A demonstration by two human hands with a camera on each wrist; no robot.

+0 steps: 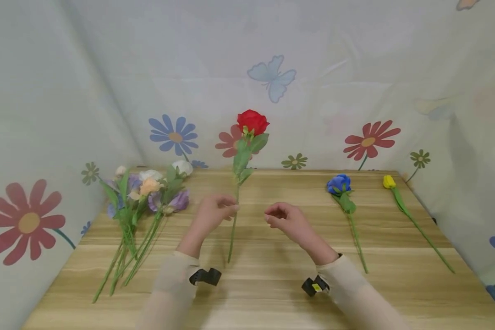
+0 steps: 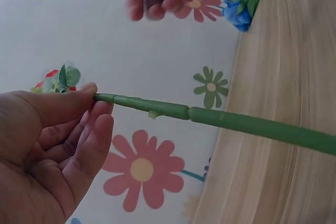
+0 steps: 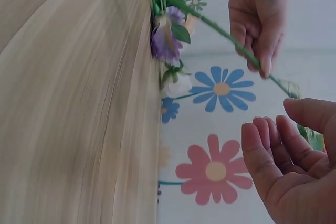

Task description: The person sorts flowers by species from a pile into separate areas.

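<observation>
A red rose (image 1: 252, 122) with green leaves stands almost upright above the table, its bloom at the top. Its long green stem (image 2: 236, 121) is pinched between the thumb and fingers of my left hand (image 1: 215, 211), partway down. In the left wrist view the stem's lower part runs out to the right edge. My right hand (image 1: 288, 221) is held up to the right of the rose, apart from the stem. Its fingers are loosely bent with nothing between them, as the right wrist view also shows with that hand (image 3: 299, 166).
Several flowers lie in a bunch at the left, among them a peach bloom (image 1: 149, 186), a white bloom (image 1: 183, 167) and a purple one (image 1: 179, 200). To the right, a blue rose (image 1: 339, 184) and a yellow tulip (image 1: 389, 182) lie apart on the wooden table (image 1: 297, 302). A patterned curtain (image 1: 214, 59) stands behind.
</observation>
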